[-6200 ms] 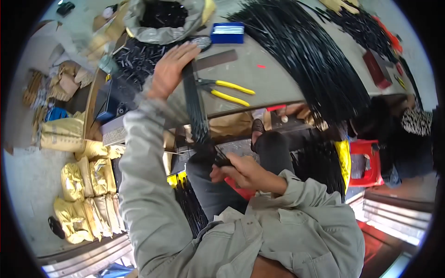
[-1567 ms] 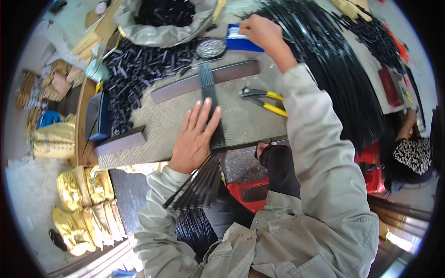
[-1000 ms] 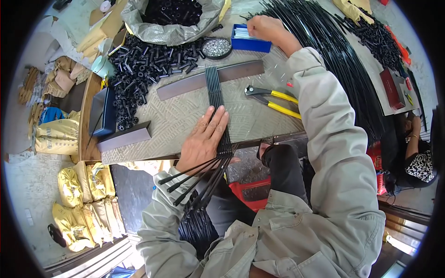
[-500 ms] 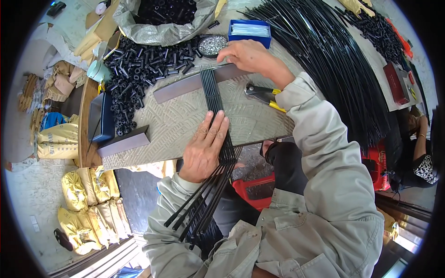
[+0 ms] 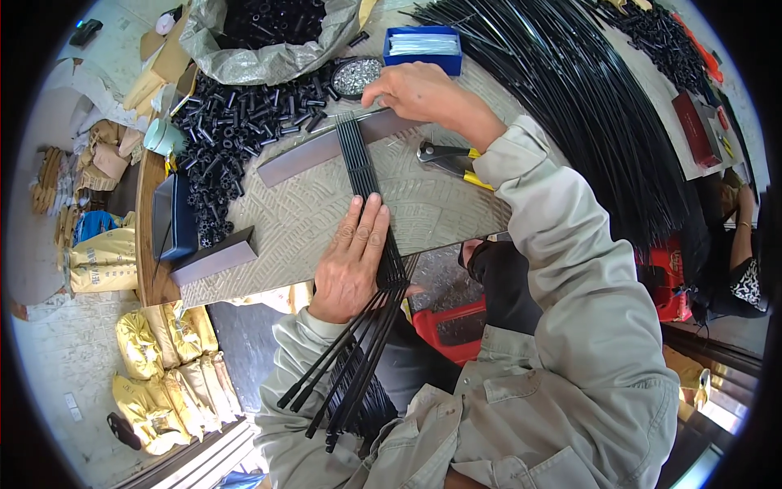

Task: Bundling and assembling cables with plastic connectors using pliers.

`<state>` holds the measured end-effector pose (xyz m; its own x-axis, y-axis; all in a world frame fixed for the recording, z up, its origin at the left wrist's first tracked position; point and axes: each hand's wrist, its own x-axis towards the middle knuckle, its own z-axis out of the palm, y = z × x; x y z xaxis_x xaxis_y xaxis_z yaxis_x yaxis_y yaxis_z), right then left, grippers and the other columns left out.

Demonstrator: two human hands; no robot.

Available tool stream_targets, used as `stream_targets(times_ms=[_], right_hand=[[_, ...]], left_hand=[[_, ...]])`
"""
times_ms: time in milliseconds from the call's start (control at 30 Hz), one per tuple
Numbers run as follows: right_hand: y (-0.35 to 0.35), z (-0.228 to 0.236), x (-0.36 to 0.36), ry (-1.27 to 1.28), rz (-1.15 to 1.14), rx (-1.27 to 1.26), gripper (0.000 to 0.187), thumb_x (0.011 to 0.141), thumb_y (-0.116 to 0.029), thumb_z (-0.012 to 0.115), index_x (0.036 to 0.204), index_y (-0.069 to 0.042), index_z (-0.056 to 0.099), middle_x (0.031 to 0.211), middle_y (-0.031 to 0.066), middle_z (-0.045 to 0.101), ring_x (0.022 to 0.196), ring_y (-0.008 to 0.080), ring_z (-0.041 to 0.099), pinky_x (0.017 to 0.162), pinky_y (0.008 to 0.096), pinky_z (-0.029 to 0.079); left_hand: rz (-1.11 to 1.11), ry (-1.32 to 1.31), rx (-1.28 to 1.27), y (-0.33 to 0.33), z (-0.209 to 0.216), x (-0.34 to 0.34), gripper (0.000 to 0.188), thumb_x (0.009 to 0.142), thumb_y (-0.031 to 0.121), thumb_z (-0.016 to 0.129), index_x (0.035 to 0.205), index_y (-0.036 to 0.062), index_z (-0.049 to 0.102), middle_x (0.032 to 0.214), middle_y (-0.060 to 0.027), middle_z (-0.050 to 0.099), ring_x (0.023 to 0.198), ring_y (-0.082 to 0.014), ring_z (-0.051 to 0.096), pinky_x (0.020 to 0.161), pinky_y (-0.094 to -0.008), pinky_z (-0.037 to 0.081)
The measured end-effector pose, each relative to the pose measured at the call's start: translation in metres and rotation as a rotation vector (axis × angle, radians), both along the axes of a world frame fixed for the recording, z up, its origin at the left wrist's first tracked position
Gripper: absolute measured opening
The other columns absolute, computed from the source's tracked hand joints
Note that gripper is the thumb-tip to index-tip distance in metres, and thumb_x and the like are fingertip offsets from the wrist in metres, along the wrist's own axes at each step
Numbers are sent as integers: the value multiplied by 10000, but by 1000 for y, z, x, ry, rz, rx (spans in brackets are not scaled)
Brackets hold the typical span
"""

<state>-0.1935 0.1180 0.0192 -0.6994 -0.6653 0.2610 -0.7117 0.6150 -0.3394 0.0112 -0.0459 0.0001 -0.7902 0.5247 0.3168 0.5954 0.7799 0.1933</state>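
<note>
My left hand (image 5: 349,265) lies flat, fingers stretched out, on a row of thin black rods (image 5: 358,167). The rods run side by side across the table edge, and their lower parts fan out over my lap. Their far ends rest against a grey metal bar (image 5: 300,158). Beyond that bar, my right hand (image 5: 423,91) hovers with thumb and fingers drawn together, close to a round dish of small silver pieces (image 5: 356,78). Whatever is between those fingertips is too small to make out.
Black-and-yellow pliers (image 5: 448,159) lie right of the rods. A heap of black tubes (image 5: 220,147) and an open sack (image 5: 269,67) stand at the far left. A blue box (image 5: 422,42) sits behind my right hand. Long black rods (image 5: 562,106) cover the right side.
The whole view has shifted slightly, so the table appears further left. My left hand stays flat on the rods; my right hand remains near the dish with its fingers together.
</note>
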Motion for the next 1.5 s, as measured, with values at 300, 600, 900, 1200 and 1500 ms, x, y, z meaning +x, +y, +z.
stream_targets(times_ms=[300,600,900,1200,1500], right_hand=[[1,-1,2,18,1,-37,214,753,-96,547,913,-198,645,828,73,631,795,265,604,655,396,458],[6,0,0,0,-27,-55,159,777,-112,509,863,-155,635,800,77,626,773,270,599,626,411,446],[-5,-6,-3,95,-11,-63,120,777,-130,526,872,-126,599,783,78,625,758,273,599,625,396,443],[-6,-7,-4,77,45,-209,130,776,-134,530,895,-105,576,729,73,613,728,271,595,612,384,437],[2,-17,-12,64,-28,-75,119,786,-208,534,826,-118,601,816,56,610,754,275,587,640,392,454]], left_hand=[[-21,-53,19,4,9,1,919,617,509,689,1242,-86,372,1298,-249,364,1229,-400,324,990,-414,315],[-27,-111,-9,3,9,-3,921,613,547,660,1269,-31,370,1326,-195,353,1244,-383,302,1001,-434,300],[-19,-137,10,5,9,-2,953,575,495,725,1272,-42,360,1325,-208,353,1251,-388,292,1014,-416,283],[-24,-100,6,6,14,-2,951,585,536,689,1279,-27,359,1340,-195,335,1247,-382,300,1010,-431,286],[-21,-80,-34,7,12,-2,916,602,519,685,1274,-18,371,1328,-198,352,1248,-383,298,1008,-426,290]])
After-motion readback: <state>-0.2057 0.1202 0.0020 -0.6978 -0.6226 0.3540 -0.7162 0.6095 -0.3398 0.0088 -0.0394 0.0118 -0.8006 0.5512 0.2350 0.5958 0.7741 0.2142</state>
